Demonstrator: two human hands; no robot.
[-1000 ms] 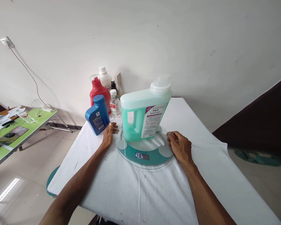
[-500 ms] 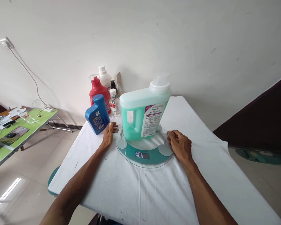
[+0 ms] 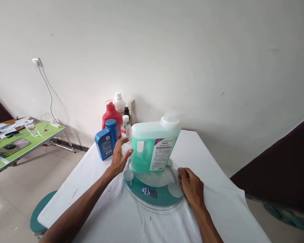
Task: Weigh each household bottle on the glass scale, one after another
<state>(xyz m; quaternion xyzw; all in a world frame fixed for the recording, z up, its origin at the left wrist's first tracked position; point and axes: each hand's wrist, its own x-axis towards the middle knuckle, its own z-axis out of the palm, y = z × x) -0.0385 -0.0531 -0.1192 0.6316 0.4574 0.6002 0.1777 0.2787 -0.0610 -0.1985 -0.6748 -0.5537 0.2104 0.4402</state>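
A large jug of green liquid (image 3: pixel 143 152) with a white label and a pale cap stands on a round glass bathroom scale (image 3: pixel 152 196), whose display is lit. My left hand (image 3: pixel 119 157) is raised at the jug's left side, fingers apart and holding nothing; whether it touches the jug I cannot tell. At the scale's right rim, my right hand (image 3: pixel 192 185) has its fingers curled in against the glass edge. Close behind my left hand stands a blue bottle (image 3: pixel 105 141).
A red bottle (image 3: pixel 111 114), a clear bottle with a white cap (image 3: pixel 126 128) and a white bottle (image 3: pixel 120 104) cluster near the wall. White cloth covers the table (image 3: pixel 212 206). To the left is a green desk (image 3: pixel 38 138) with papers and a mouse; a teal stool (image 3: pixel 42 212) stands below.
My left hand has lifted from the cloth beside the blue bottle toward the jug's side, its fingers spreading. My right hand stays at the scale's rim. The camera view has tilted upward.
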